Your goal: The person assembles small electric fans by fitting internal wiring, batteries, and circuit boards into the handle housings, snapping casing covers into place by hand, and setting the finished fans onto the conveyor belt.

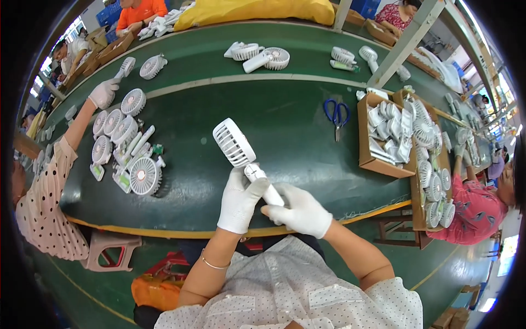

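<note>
A white handheld fan is tilted above the green table near its front edge, its round grille up and to the left. Both my gloved hands are closed on it. My left hand grips it at the neck, just below the grille. With the fingers of my right hand, I hold the lower part of the white handle. One bare fingertip shows at the right glove. To the left lie several partly assembled fans with handles open and green parts showing.
Blue-handled scissors lie right of centre. A cardboard box of white plastic parts stands at the right, beside another box of fans. More fans sit on the green belt behind. A co-worker's gloved hand reaches in at the left.
</note>
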Action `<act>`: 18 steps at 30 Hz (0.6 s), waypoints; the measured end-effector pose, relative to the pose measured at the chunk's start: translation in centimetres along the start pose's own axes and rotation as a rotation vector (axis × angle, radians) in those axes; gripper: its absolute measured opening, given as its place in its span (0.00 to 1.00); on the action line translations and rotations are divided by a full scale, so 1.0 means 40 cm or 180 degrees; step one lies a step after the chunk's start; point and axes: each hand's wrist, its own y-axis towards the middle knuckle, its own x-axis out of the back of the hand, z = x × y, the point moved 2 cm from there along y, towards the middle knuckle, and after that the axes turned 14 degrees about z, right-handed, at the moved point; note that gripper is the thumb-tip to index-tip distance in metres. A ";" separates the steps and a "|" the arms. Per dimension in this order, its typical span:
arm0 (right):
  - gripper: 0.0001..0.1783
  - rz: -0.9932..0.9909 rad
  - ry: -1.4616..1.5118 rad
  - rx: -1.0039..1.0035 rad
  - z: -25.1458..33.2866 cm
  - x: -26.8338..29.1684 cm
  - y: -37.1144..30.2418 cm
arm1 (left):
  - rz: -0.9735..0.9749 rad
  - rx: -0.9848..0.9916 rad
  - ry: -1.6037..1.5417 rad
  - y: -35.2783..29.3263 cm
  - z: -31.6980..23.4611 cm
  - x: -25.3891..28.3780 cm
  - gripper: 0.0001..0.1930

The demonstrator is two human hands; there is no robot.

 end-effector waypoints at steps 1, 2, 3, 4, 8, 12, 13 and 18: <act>0.22 -0.0063 -0.0327 0.0077 0.001 -0.002 0.023 | -0.0141 0.0018 0.0049 0.012 0.010 0.014 0.30; 0.21 -0.0126 -0.0468 0.0222 0.042 -0.002 0.036 | -0.0310 0.0046 0.0100 0.020 0.015 0.025 0.27; 0.21 -0.0130 -0.0504 0.0211 0.057 0.013 0.059 | -0.0311 0.0021 0.0071 0.022 0.018 0.030 0.27; 0.20 -0.0041 0.0050 0.0017 0.067 0.030 0.085 | -0.0206 -0.0040 -0.0626 0.021 0.024 0.033 0.25; 0.20 -0.0071 0.0304 -0.0046 0.100 0.066 0.216 | -0.0114 -0.0408 -0.1352 0.035 0.030 0.049 0.22; 0.15 -0.1344 -0.3126 0.1199 0.106 0.004 0.266 | -0.0619 -0.0609 -0.2678 0.046 0.013 0.080 0.21; 0.15 -0.1228 -0.3107 0.1206 0.096 -0.018 0.267 | -0.0734 -0.0613 -0.2691 0.044 0.016 0.092 0.21; 0.30 -0.1221 -0.3684 0.1730 0.072 -0.072 0.227 | -0.1471 -0.0635 -0.2062 0.021 -0.019 0.111 0.22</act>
